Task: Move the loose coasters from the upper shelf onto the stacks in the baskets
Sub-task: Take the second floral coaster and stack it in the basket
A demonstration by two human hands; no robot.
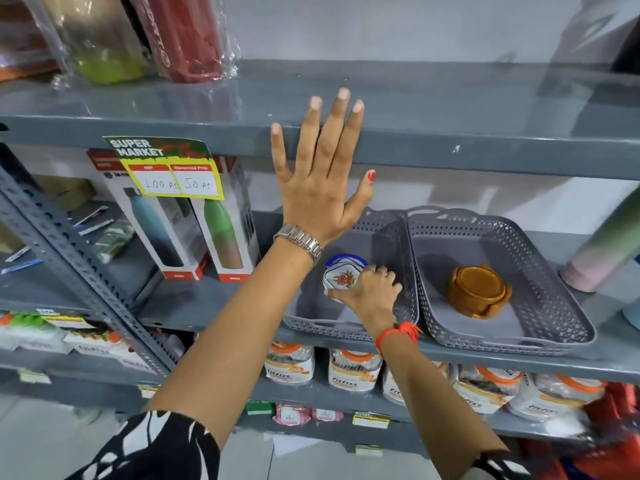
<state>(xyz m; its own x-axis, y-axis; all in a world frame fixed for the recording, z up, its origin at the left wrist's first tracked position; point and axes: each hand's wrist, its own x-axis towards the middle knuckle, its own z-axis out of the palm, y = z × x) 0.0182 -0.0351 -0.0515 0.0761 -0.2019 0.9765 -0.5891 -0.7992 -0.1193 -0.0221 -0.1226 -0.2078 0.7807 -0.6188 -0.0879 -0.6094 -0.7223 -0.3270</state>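
My left hand (320,174) is raised flat with fingers spread, its fingertips over the front edge of the grey upper shelf (450,109), holding nothing. My right hand (367,289) reaches into the left grey basket (401,237) and grips a white coaster with a red flower print (341,277) on top of a stack with a blue rim. The right grey basket (519,244) holds a stack of brown round coasters (478,291) in a holder. No loose coaster shows on the visible part of the upper shelf.
Wrapped bottles (180,36) stand at the upper shelf's left. Boxed bottles (194,230) and a price tag (166,168) sit left of the baskets. A pastel bottle (602,251) leans at the right. Jars (353,368) fill the shelf below.
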